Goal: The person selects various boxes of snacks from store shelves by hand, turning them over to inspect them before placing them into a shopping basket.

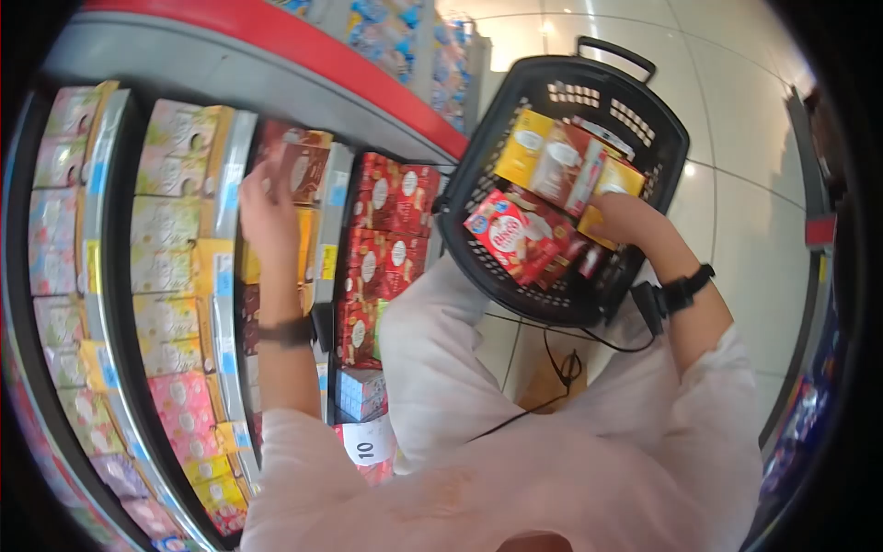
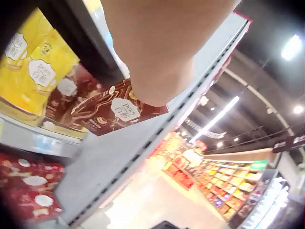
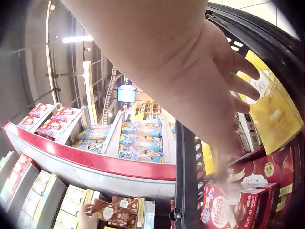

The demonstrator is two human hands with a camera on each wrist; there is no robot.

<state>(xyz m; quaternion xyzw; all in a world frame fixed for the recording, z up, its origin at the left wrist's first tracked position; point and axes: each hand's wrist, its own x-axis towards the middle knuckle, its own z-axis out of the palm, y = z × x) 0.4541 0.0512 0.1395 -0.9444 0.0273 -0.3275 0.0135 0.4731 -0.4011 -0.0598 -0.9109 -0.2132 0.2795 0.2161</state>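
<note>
My left hand is at a shelf lane, where its fingers grip a brown Pejoy biscuit box. In the right wrist view this box overlaps similar brown boxes behind it. My right hand reaches into a black shopping basket, its fingers spread loosely over the packs. Near them lie a yellow biscuit box and a red Bisco box. The right thumb is blurred. Brown and yellow boxes fill more of the basket.
Dark dividers separate shelf lanes of pastel boxes and dark red boxes. A red shelf edge runs behind them, with blue bags beyond. The basket stands by my legs on a tiled floor. A black cable hangs across my lap.
</note>
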